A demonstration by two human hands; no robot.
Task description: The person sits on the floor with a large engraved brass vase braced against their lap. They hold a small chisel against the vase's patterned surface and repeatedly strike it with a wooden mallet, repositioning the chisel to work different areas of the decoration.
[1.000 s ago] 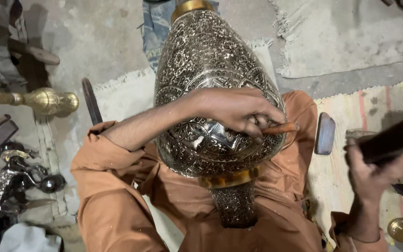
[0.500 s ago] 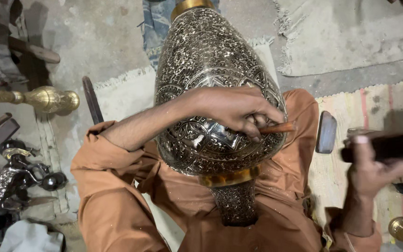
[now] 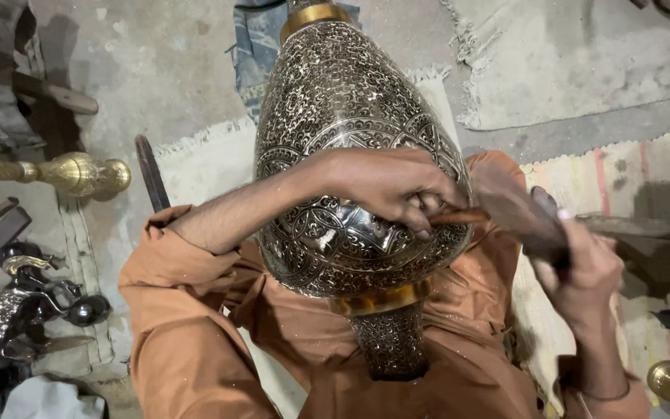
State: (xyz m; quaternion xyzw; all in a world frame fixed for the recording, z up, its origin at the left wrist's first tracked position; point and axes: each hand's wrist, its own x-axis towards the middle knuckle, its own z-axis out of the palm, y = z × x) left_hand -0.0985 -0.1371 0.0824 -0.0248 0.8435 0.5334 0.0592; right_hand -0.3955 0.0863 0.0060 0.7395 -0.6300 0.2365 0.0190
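Gripping chisel on vase: left fingers | right fingers clutching mallet | floor right open

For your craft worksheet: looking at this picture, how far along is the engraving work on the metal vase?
Done: nearly all the visible face of the large metal vase already carries dense chased patterning. In hand: the left hand holds a thin chisel against the vase's side, and the right hand holds a dark mallet close to the chisel's end. Left: cannot tell; the far side is hidden, and the brass bands stay plain.
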